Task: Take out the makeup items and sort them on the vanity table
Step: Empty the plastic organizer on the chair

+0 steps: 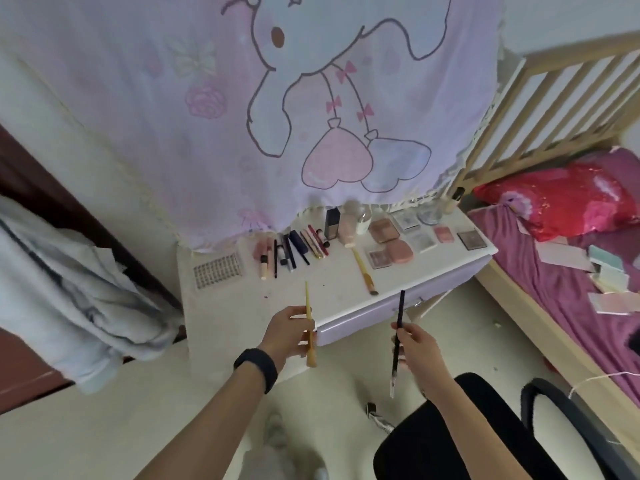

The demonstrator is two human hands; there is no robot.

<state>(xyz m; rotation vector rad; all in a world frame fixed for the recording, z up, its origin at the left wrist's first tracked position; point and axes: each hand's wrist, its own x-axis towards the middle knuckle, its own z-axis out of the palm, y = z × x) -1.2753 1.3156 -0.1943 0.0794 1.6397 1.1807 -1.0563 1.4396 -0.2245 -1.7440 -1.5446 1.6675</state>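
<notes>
Two brushes are held up just before the tabletop's [329, 292] front edge: my left hand [287, 332] curls round a yellow brush [311, 355], my right hand [417, 351] pinches a black brush [400, 308]. On the tabletop beyond lie a third brush [363, 271], pencils [294, 249] to its left and palettes [391, 242] to its right.
</notes>
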